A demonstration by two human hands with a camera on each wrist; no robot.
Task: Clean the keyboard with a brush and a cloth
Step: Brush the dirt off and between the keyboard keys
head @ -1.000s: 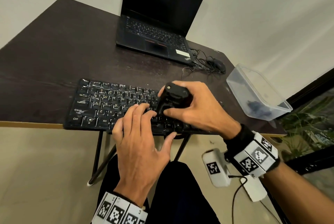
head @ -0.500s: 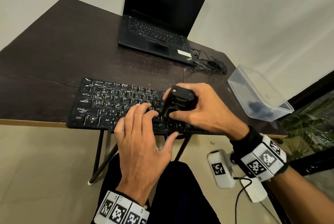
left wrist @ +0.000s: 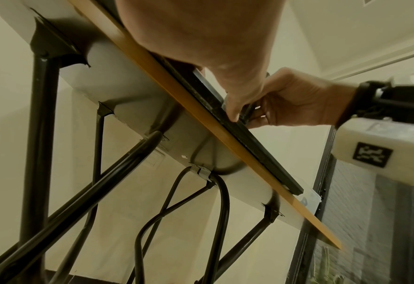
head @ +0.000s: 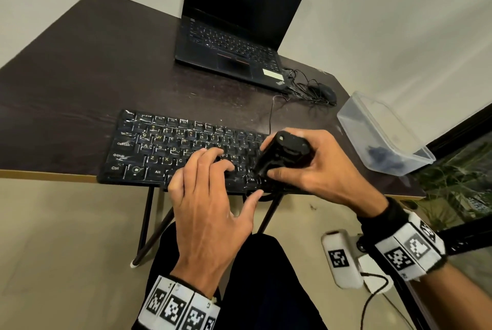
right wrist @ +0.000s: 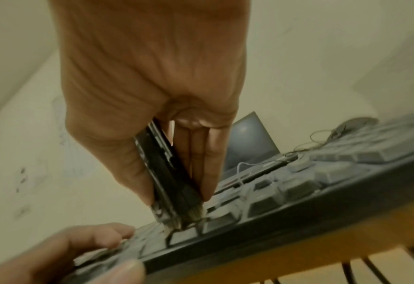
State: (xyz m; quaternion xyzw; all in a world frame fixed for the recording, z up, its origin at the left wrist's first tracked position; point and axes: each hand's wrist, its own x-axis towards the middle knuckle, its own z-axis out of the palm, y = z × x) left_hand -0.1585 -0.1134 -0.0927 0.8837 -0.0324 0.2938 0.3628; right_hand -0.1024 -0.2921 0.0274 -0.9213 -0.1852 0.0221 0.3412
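The right hand (head: 316, 170) grips the black brush (head: 282, 155), bristles down on the keyboard's (head: 170, 148) near right keys, while the left hand (head: 207, 204) rests flat-fingered on the keys just beside it, at the dark surface's (head: 80, 85) near edge.

Keyboard (head: 170, 148) sits at near edge of dark surface (head: 80, 85). Left hand (head: 207, 202) rests fingers on keys; right hand (head: 316, 167) grips black brush (head: 282, 154), tip down on right-side keys. Laptop (head: 234, 37), mouse (head: 326, 93) behind; clear tub (head: 383, 132) at right.
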